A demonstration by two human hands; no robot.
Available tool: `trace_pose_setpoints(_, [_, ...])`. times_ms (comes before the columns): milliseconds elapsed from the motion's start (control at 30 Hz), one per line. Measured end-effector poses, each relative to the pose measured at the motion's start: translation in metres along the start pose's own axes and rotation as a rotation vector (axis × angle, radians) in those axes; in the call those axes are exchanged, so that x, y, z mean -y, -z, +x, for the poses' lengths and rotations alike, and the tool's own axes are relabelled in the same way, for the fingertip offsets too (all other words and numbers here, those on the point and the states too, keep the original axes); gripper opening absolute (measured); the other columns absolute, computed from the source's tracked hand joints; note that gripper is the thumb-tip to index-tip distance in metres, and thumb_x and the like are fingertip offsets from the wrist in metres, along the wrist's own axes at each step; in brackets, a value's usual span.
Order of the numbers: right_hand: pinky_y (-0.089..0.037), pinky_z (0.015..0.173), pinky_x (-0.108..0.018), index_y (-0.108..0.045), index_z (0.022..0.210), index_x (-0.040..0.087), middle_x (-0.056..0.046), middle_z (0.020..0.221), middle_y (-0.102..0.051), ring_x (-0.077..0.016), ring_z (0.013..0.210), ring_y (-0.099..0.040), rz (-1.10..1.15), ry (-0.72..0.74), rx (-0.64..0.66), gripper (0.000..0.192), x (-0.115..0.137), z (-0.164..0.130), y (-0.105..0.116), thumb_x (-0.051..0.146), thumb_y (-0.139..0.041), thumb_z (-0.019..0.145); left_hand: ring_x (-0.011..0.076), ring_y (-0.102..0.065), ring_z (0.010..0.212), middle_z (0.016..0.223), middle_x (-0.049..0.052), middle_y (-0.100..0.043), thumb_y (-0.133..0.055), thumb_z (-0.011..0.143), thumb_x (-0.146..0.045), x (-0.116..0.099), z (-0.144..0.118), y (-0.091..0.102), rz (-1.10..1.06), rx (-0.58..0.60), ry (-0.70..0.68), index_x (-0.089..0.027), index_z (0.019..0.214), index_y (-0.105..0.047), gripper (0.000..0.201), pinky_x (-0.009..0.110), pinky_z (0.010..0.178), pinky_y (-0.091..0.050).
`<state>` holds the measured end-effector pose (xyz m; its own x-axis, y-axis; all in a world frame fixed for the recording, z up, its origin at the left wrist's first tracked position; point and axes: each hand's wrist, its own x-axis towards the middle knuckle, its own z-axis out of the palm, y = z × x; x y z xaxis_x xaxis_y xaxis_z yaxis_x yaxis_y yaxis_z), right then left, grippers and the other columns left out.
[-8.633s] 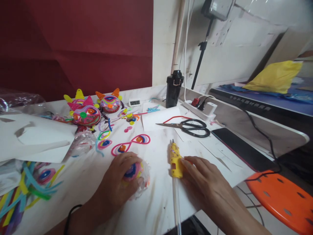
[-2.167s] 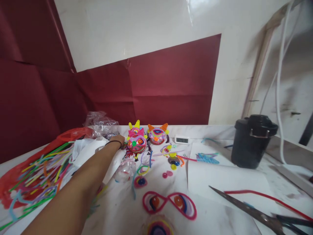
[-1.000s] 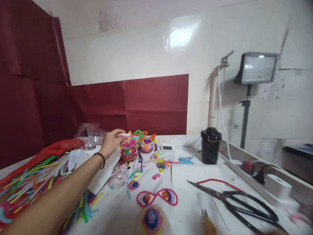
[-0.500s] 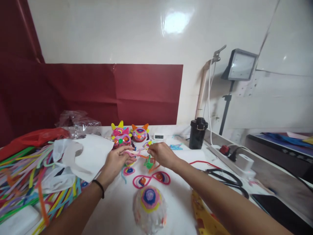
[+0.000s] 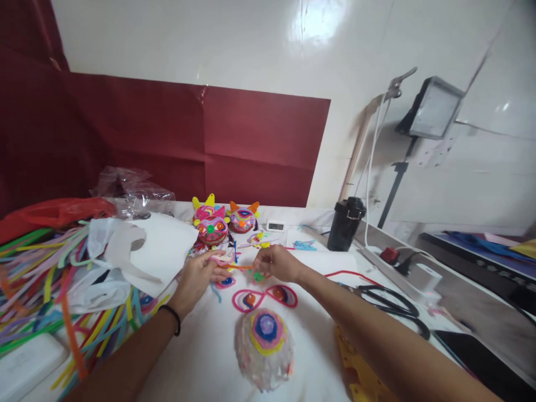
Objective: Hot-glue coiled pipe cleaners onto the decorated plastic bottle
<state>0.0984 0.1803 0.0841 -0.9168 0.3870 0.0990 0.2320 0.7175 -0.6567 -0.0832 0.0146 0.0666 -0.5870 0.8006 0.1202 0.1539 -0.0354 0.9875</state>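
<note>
- Left hand (image 5: pixel 196 277), mid-frame just left of centre: fingers pinched on one end of a bundle of pipe cleaners (image 5: pixel 234 266) (pink and orange strands show).
- Right hand (image 5: pixel 278 262), just right of centre: fingertips pinched on the other end of the same bundle; a green bit hangs under it.
- The bundle is stretched between the two grips, just above the white tabletop (image 5: pixel 201 357), in front of two finished decorated balls (image 5: pixel 213 226).
- Below the hands: a pink figure-eight eye piece (image 5: pixel 264 296) lies flat; nearer the camera, a clear ball with a spiral patch (image 5: pixel 263 347).
- Left edge of frame: loose heap of coloured strands (image 5: pixel 37 290), partly under white paper (image 5: pixel 154 251).
- Right of centre: black scissors (image 5: pixel 391 304), black cup (image 5: pixel 345 223), power strip (image 5: pixel 402 265). Bottom centre-right: yellow glue gun (image 5: pixel 355 374), under the right forearm.
- Risk (judgement): thin strands could slip from either pinch and drop among the loose pieces below, since several are held at once.
- Risk: the right forearm passes close over the glue gun; contact with it, if hot, could burn. Cannot tell if it is powered.
</note>
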Motion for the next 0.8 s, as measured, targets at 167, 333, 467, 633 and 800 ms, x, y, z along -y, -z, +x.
trace_pose_setpoints(167, [-0.062,0.086,-0.045,-0.066,0.126,0.018,-0.008,0.127,-0.069,-0.0256,0.104,-0.071,0.082,-0.061,-0.095,0.030,-0.022,0.000,0.008,0.034,-0.069,0.100,0.0240,-0.071,0.101,0.124,0.009,-0.068,-0.066,0.102,-0.035,0.010,0.004,0.006,0.088,0.031,0.102,-0.017,0.127,-0.064,0.031,0.044,0.085,-0.062])
trace_pose_setpoints(333, [-0.061,0.087,-0.046,-0.066,0.127,0.018,-0.008,0.128,-0.068,-0.0264,0.105,-0.071,0.168,-0.102,-0.155,0.031,-0.035,-0.004,0.016,0.034,-0.069,0.100,0.0239,-0.071,0.100,0.125,0.009,-0.067,-0.066,0.102,-0.034,0.014,0.007,0.014,0.327,-0.027,0.026,-0.017,0.130,-0.062,0.033,0.043,0.084,-0.062])
trace_pose_setpoints(467, [-0.062,0.086,-0.045,-0.066,0.126,0.017,-0.008,0.127,-0.069,-0.0263,0.104,-0.071,0.235,-0.107,-0.158,0.031,-0.034,-0.005,0.016,0.034,-0.069,0.100,0.0276,-0.067,0.114,0.132,0.010,-0.065,-0.068,0.101,-0.032,0.013,0.006,0.012,0.594,-0.138,-0.260,-0.018,0.128,-0.064,0.031,0.050,0.096,-0.057])
trace_pose_setpoints(633, [-0.062,0.085,-0.044,-0.066,0.125,0.017,-0.008,0.125,-0.070,-0.0247,0.102,-0.072,0.308,-0.074,-0.146,0.030,-0.028,-0.007,0.011,0.034,-0.068,0.100,0.0342,-0.060,0.128,0.145,0.013,-0.057,-0.068,0.093,-0.030,0.004,-0.010,0.000,0.841,-0.274,-0.643,-0.022,0.137,-0.064,0.045,0.043,0.101,-0.055])
trace_pose_setpoints(800, [-0.062,0.083,-0.043,-0.067,0.123,0.017,-0.007,0.122,-0.070,-0.0239,0.099,-0.072,0.361,-0.042,-0.111,0.028,-0.019,-0.011,0.006,0.033,-0.069,0.100,0.0332,-0.065,0.119,0.153,0.012,-0.056,-0.058,0.101,-0.031,-0.003,-0.023,-0.004,1.059,-0.220,-0.880,-0.026,0.139,-0.065,0.039,0.041,0.092,-0.054])
